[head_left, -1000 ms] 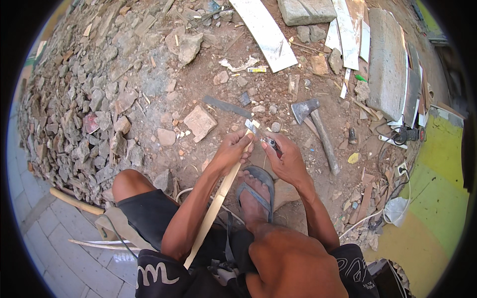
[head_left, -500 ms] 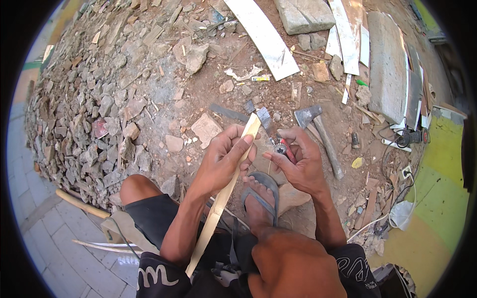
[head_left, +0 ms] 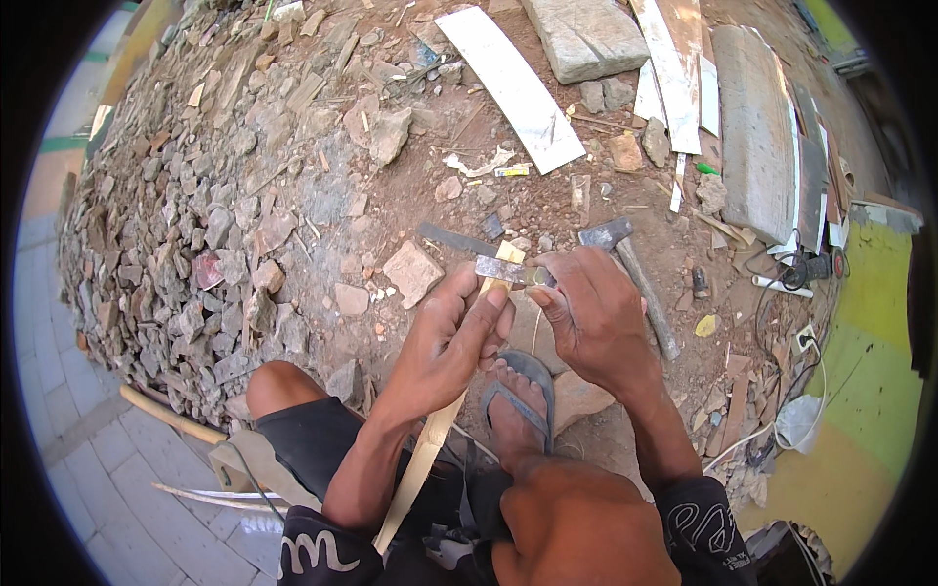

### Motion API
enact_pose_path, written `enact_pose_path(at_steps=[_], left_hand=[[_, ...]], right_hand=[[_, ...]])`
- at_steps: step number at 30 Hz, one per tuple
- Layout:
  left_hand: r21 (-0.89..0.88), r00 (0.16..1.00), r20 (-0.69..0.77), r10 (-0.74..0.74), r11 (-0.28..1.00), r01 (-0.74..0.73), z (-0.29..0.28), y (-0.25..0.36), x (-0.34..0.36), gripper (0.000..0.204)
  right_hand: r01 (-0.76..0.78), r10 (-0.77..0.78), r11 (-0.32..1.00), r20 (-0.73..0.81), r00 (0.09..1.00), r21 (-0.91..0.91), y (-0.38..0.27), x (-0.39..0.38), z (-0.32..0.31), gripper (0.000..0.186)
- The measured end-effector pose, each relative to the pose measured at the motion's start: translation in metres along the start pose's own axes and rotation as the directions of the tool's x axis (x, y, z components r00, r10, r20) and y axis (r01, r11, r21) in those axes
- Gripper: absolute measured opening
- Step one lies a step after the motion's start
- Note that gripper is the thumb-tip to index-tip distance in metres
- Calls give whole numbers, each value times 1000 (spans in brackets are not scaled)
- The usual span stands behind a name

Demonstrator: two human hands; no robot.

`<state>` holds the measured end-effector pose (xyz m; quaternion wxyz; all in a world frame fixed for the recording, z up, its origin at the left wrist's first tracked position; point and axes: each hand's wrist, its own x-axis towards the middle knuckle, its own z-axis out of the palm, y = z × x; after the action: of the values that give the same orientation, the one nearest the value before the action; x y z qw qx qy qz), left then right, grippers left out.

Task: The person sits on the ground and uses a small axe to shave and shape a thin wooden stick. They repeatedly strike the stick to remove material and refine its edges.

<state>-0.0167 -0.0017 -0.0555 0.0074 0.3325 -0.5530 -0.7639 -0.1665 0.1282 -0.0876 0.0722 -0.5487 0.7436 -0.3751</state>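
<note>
My left hand [head_left: 454, 337] is closed round a long, pale wooden strip [head_left: 430, 439], which slants from my lap up to the fingers. My right hand [head_left: 591, 313] grips a small tool with a flat, grey metal blade [head_left: 500, 270]. That blade lies across the strip near its upper end, just above my left thumb. The fingers of my right hand hide most of the tool's handle. Close beyond my hands lie a dark flat metal bar [head_left: 457, 237] and a hammer [head_left: 607, 233] with a wooden handle [head_left: 647, 293].
Broken stones [head_left: 210, 283] are heaped at left. White strips [head_left: 513, 93] and a concrete slab [head_left: 747, 137] lie farther off. A corded power tool [head_left: 819, 267] rests at right, beside a socket and cable [head_left: 805, 340]. My sandalled foot [head_left: 518, 400] is below my hands.
My right hand has turned over and moved slightly toward the left hand, bringing the tool's blade across the strip. The strip's upper end now sits lower in view.
</note>
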Motion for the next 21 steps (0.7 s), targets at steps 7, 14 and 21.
enact_pose_path(at_steps=[7,14,21], left_hand=[[-37,1000,15,-20,999,21,-3,-3,-4,23],[46,997,-81,3,999,1,3,4,-9,32],[82,993,-116,2,997,7,5,-1,-7,32]], right_hand=[[109,-107,989,23,994,-102,4,9,0,29],[195,-193,973,28,981,-126,13,16,-1,33],[250,-244,958,59,968,-138,19,23,-6,37]])
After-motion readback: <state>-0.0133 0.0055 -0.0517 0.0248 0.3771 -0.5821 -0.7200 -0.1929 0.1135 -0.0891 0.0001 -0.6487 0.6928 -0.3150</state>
